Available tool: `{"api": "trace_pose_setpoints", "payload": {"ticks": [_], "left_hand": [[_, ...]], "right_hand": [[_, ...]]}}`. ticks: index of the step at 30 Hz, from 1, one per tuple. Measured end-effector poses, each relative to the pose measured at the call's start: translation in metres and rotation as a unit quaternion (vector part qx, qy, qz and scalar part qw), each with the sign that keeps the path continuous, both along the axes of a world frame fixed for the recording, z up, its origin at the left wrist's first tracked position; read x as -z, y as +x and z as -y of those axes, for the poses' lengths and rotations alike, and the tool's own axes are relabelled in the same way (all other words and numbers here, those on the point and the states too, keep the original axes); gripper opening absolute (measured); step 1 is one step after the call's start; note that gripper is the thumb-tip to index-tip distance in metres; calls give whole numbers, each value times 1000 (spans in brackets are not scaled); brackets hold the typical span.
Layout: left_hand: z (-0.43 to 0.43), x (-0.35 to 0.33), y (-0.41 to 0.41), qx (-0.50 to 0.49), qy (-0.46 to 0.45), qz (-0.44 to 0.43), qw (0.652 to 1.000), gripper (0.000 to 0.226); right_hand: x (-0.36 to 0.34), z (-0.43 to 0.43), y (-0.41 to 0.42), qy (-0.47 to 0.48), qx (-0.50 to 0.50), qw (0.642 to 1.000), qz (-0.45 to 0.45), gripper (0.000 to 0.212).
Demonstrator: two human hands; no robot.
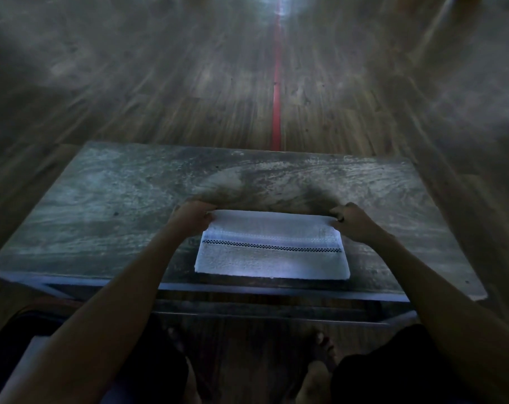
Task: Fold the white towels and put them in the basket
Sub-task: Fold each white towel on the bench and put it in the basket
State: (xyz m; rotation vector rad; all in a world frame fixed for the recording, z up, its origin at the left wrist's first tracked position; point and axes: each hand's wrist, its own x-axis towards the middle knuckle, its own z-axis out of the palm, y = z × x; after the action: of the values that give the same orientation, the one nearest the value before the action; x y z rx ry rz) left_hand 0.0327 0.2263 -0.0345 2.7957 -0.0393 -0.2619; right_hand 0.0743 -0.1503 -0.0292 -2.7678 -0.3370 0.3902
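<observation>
Left hand (193, 218): bare; fine detail lost in the dim light.
Right hand (353, 221): bare; fine detail equally dim.
Left forearm (125, 301): bare along its whole visible length, from the wrist to the lower frame edge.
Right forearm (439, 290): bare along its whole visible length, from the wrist to the right frame edge.
Left leg (154, 371): covered by a dark, near-black garment; cut and fabric cannot be told.
Right leg (375, 377): covered by a matching dark garment, its edge showing just beside the foot.
Left foot (193, 380): bare; mostly in shadow, outline blurred.
Right foot (314, 377): bare; toes faintly visible.
</observation>
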Motion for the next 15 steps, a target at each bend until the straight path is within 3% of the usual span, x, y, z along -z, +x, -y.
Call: {"api": "trace_pose_setpoints", "payload": {"ticks": [6, 8, 10, 13, 15], "left_hand": [[-3, -3, 0, -10, 25, -2, 1000, 28], [-3, -3, -1, -5, 28, 8, 1000, 25], [-5, -2, 1, 7, 23, 13, 1000, 23], [-4, -13, 2, 3, 0, 25, 1000, 18], [-1, -28, 3, -1, -3, 81, 997, 11]], "right_hand": [[-9, -4, -5, -32, -19, 999, -10, 16], [-11, -3, -4, -42, -31, 999, -6, 22], [-9, 3, -2, -20, -27, 999, -13, 23], [-11, 10, 1, 35, 7, 999, -15, 5], [-23, 11, 2, 82, 38, 996, -1, 16]]}}
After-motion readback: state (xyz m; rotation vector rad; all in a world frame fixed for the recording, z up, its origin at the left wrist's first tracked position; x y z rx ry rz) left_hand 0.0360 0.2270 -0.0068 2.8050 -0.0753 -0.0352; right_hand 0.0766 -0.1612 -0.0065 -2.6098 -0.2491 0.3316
